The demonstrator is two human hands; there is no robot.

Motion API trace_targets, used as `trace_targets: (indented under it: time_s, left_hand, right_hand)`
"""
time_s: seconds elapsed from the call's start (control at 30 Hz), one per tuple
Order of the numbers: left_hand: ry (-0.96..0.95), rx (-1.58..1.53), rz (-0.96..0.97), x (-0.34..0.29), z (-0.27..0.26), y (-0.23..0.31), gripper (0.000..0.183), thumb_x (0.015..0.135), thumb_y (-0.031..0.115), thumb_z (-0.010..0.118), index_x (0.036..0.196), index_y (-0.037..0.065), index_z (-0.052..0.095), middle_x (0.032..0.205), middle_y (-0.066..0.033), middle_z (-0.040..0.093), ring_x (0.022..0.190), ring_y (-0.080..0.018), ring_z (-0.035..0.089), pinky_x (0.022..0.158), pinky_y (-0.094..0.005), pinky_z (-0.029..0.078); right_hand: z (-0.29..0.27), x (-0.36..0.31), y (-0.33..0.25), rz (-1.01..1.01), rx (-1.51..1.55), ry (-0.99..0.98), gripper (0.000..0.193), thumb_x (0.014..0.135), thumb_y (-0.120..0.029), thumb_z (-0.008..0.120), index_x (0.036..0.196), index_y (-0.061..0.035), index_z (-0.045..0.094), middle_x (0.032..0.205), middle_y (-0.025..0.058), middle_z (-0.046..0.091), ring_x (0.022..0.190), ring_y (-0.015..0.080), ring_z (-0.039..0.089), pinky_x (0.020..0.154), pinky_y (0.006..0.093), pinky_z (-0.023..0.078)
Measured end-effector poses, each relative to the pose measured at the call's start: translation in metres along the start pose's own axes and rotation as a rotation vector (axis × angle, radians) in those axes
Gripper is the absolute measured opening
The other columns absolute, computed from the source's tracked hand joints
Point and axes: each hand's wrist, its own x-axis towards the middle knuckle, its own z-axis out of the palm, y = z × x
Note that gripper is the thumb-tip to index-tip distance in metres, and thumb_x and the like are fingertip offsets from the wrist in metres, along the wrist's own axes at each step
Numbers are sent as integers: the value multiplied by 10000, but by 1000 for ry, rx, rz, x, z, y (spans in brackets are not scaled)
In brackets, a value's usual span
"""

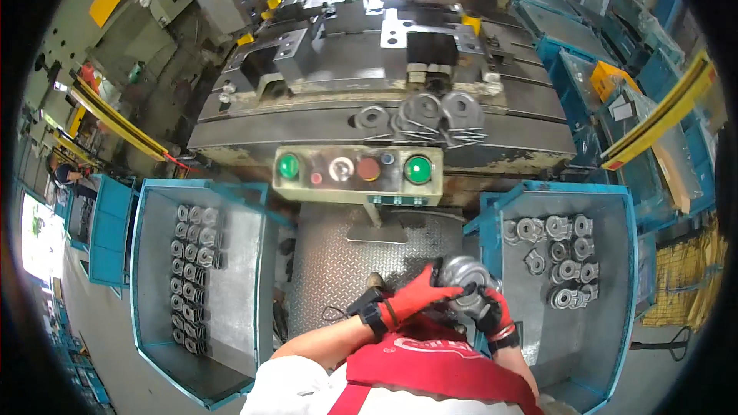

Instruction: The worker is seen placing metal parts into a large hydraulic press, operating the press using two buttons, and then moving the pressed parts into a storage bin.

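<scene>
Close to my body, at the left rim of the right-hand bin, I hold round grey metal parts [466,272], seemingly stacked, each a disc with a ring-shaped raised centre. My left hand [425,292], in a red glove with dark fingertips, grips them from the left, thumb laid across. Also red-gloved, my right hand [496,317] closes on their lower right side. How the fingers wrap underneath is hidden. More such metal parts [569,270] lie in rows and small stacks in the right bin [627,261].
A left bin [265,284] holds several rows of similar parts [188,292]. Ahead, a button panel [357,174] stands before a press bed [523,123], where a few more parts [420,114] rest at the edge. Yellow posts [665,111] flank the press. Underfoot is a chequered metal plate [330,269].
</scene>
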Motion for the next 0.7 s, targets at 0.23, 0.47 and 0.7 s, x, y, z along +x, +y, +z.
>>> trace_targets:
  time_s: [0.23,0.47,0.7]
  left_hand:
    - [84,-102,87,-19,-100,65,646,739,120,646,1263,32,279,1192,-92,424,1065,-172,438,847,-292,412]
    - [254,-181,175,-5,-137,95,524,784,112,592,1237,51,335,1158,-81,454,1033,-157,460,814,-284,434]
    - [299,-87,344,42,-167,112,486,817,118,555,1242,52,331,1135,-57,470,1010,-136,456,853,-259,384]
  right_hand:
    - [98,74,21,-135,-268,-170,255,799,-63,490,1050,-20,504,1047,89,538,964,177,512,841,305,416]
    - [145,136,5,-513,-853,-334,350,767,-91,576,1085,15,474,1095,138,523,1030,221,493,889,312,376]
    - [196,194,-8,-73,-155,-282,331,841,-189,472,1136,-41,447,1116,109,507,1005,195,504,862,341,412]
